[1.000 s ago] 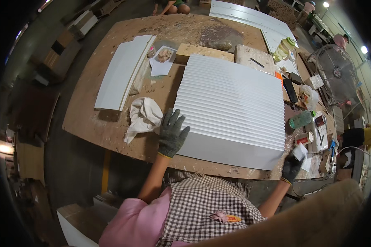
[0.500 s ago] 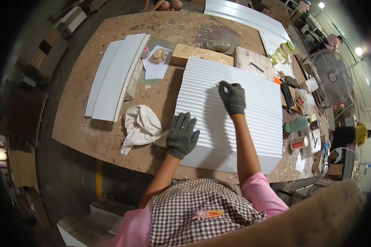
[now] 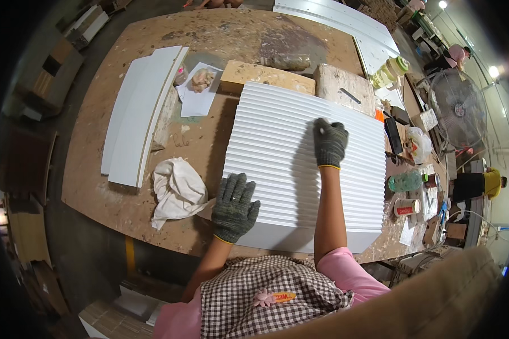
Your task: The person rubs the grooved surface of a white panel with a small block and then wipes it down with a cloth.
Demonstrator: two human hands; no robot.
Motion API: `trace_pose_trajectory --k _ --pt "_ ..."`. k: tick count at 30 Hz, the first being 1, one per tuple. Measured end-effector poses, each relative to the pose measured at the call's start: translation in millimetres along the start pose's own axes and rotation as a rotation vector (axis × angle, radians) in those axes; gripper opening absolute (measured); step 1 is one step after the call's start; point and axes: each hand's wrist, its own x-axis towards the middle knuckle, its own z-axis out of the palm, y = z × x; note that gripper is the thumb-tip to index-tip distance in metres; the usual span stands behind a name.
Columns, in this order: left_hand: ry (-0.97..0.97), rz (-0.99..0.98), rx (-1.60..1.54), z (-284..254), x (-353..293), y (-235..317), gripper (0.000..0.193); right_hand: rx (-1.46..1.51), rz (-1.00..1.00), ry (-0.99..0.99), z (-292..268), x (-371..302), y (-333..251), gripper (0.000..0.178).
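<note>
At left, a crumpled white cloth (image 3: 178,189) lies at nine o'clock from the ribbed white panel (image 3: 277,124), itself at four o'clock on the tabletop (image 3: 220,34). The left hand (image 3: 235,206), fingers apart, meets the panel's eight o'clock edge; the right hand (image 3: 330,144), at one o'clock, is curled, contents hidden.

A white, rectangular, ribbed panel (image 3: 277,164) is laid ridges upward, the ridges running left to right, with its plain band (image 3: 268,234) set beside the brown tabletop's (image 3: 110,198) near edge.
</note>
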Motion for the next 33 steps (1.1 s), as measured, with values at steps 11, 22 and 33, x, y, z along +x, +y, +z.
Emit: trace_pose_trajectory --k 11,22,33 --pt "-0.037 0.022 0.023 -1 -1 0 0.041 0.064 -0.251 0.015 5 1 28 0.008" --pt "-0.031 0.049 0.050 3 -3 -3 0.044 0.213 -0.301 0.066 -7 -3 38 0.011" --pt "-0.019 0.045 0.078 1 2 3 0.043 0.014 -0.076 0.062 -78 10 194 0.030"
